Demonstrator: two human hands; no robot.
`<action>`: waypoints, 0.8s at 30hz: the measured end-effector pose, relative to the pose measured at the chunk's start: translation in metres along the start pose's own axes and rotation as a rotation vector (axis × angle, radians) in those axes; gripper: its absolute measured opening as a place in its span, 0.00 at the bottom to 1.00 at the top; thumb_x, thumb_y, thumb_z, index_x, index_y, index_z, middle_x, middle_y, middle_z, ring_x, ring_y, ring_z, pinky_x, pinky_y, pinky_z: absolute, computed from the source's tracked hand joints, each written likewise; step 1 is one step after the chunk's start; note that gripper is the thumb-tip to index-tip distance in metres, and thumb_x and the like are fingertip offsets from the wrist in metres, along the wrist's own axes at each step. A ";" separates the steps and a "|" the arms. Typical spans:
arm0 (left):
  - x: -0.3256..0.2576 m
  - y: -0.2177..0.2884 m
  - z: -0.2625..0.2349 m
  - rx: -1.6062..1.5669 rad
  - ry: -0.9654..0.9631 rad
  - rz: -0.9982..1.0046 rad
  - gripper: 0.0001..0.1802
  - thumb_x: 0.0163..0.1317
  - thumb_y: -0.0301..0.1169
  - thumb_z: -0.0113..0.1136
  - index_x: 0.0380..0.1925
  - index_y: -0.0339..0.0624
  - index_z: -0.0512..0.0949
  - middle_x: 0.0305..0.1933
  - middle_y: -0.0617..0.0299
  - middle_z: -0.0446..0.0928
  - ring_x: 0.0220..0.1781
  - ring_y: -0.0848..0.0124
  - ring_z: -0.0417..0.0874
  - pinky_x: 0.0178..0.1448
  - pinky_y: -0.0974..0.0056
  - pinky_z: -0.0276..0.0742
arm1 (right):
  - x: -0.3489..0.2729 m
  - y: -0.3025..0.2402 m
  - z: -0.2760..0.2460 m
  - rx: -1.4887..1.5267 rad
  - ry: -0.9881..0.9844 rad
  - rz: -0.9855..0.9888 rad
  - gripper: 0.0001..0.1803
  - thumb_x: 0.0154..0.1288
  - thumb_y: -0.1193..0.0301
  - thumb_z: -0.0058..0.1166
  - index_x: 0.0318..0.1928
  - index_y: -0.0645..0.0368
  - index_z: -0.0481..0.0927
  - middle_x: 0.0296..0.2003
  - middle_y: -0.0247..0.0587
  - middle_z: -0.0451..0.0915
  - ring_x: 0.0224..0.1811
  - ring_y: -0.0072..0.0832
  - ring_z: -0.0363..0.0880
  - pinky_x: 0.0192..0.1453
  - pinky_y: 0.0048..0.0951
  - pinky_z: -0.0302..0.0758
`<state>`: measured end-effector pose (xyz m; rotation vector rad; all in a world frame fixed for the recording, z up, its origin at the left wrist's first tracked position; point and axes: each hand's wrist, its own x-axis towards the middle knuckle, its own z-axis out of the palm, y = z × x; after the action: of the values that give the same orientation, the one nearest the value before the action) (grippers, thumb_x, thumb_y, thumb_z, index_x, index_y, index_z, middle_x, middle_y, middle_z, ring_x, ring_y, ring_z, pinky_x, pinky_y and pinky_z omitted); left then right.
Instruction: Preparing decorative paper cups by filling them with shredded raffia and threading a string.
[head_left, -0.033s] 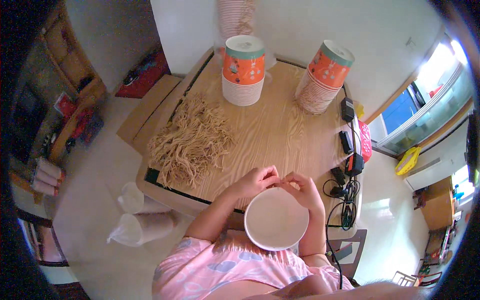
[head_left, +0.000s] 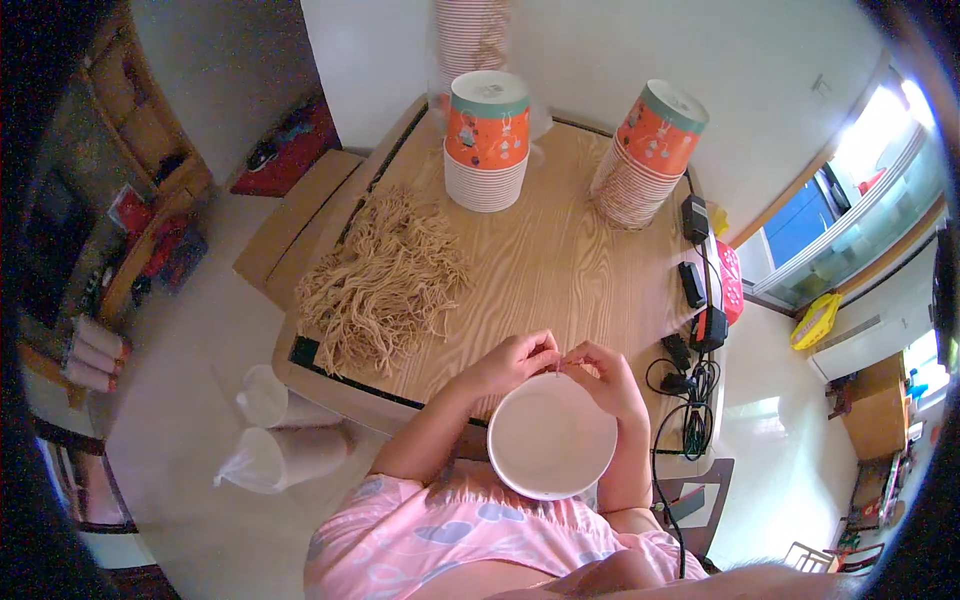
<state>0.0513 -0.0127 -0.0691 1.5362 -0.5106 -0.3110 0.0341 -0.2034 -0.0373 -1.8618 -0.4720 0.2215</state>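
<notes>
A white paper bowl (head_left: 552, 437) faces up at the near edge of the wooden table (head_left: 560, 270), right in front of me. My left hand (head_left: 512, 362) and my right hand (head_left: 608, 378) meet at the bowl's far rim. Their fingertips pinch a thin pale strand between them, too small to make out well. A loose pile of tan strands (head_left: 385, 280) lies on the table's left half. Two stacks of orange upside-down paper bowls (head_left: 487, 140) (head_left: 648, 150) stand at the far side.
Black adapters and cables (head_left: 695, 300) and a pink object (head_left: 730, 280) lie along the table's right edge. Cardboard boxes (head_left: 290, 215) sit left of the table. Plastic-wrapped cup stacks (head_left: 285, 445) lie on the floor at lower left. A tall bowl stack (head_left: 470, 30) stands by the wall.
</notes>
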 end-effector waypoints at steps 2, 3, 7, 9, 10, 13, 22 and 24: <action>0.003 -0.008 0.003 -0.108 -0.001 -0.056 0.09 0.62 0.32 0.53 0.34 0.36 0.73 0.27 0.66 0.75 0.29 0.80 0.73 0.32 0.72 0.70 | 0.001 0.001 0.002 0.074 0.044 -0.018 0.02 0.58 0.79 0.53 0.32 0.65 0.76 0.27 0.35 0.79 0.32 0.20 0.77 0.37 0.20 0.73; 0.004 -0.009 0.004 -0.218 -0.004 -0.115 0.09 0.62 0.32 0.54 0.35 0.37 0.73 0.28 0.66 0.75 0.30 0.80 0.74 0.33 0.73 0.70 | 0.002 0.000 0.002 0.163 0.059 0.047 0.01 0.59 0.80 0.53 0.32 0.65 0.75 0.27 0.34 0.78 0.31 0.19 0.76 0.36 0.19 0.72; 0.008 -0.006 0.009 -0.396 0.025 -0.179 0.11 0.60 0.33 0.58 0.37 0.38 0.73 0.29 0.67 0.76 0.31 0.80 0.75 0.34 0.73 0.71 | 0.006 0.010 -0.003 0.290 0.118 0.133 0.01 0.59 0.81 0.52 0.31 0.64 0.75 0.27 0.34 0.77 0.29 0.16 0.74 0.33 0.16 0.70; 0.011 -0.009 0.010 -0.348 -0.001 -0.179 0.10 0.58 0.33 0.60 0.36 0.41 0.76 0.32 0.67 0.77 0.34 0.79 0.76 0.38 0.72 0.74 | 0.009 0.009 -0.004 0.291 0.123 0.120 0.01 0.59 0.81 0.52 0.30 0.64 0.74 0.27 0.34 0.77 0.29 0.16 0.73 0.32 0.16 0.70; 0.012 -0.009 0.011 -0.349 0.001 -0.176 0.10 0.58 0.33 0.60 0.36 0.41 0.76 0.32 0.67 0.77 0.34 0.79 0.76 0.38 0.72 0.74 | 0.010 0.008 -0.004 0.295 0.130 0.109 0.01 0.58 0.81 0.52 0.30 0.64 0.74 0.27 0.33 0.77 0.29 0.16 0.73 0.32 0.16 0.69; 0.015 -0.004 0.013 -0.280 -0.019 -0.174 0.08 0.56 0.32 0.62 0.33 0.40 0.78 0.31 0.67 0.78 0.32 0.79 0.76 0.37 0.71 0.74 | 0.016 0.003 -0.003 0.293 0.125 0.103 0.02 0.59 0.80 0.51 0.29 0.64 0.74 0.26 0.32 0.76 0.28 0.14 0.71 0.31 0.16 0.68; 0.014 -0.004 0.016 -0.016 0.044 -0.115 0.06 0.54 0.28 0.61 0.27 0.37 0.79 0.26 0.63 0.79 0.30 0.77 0.77 0.36 0.69 0.75 | 0.022 0.002 -0.004 0.134 0.237 0.026 0.07 0.63 0.74 0.50 0.27 0.60 0.70 0.22 0.27 0.69 0.27 0.16 0.68 0.32 0.19 0.67; 0.013 -0.006 0.015 0.015 0.065 -0.120 0.06 0.54 0.28 0.61 0.27 0.36 0.79 0.26 0.62 0.79 0.30 0.77 0.77 0.36 0.68 0.76 | 0.022 -0.002 -0.004 0.063 0.232 0.025 0.08 0.63 0.73 0.50 0.27 0.61 0.70 0.21 0.28 0.67 0.26 0.15 0.66 0.30 0.20 0.66</action>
<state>0.0553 -0.0323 -0.0740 1.5899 -0.3715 -0.3495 0.0554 -0.1971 -0.0326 -1.8053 -0.2789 0.0362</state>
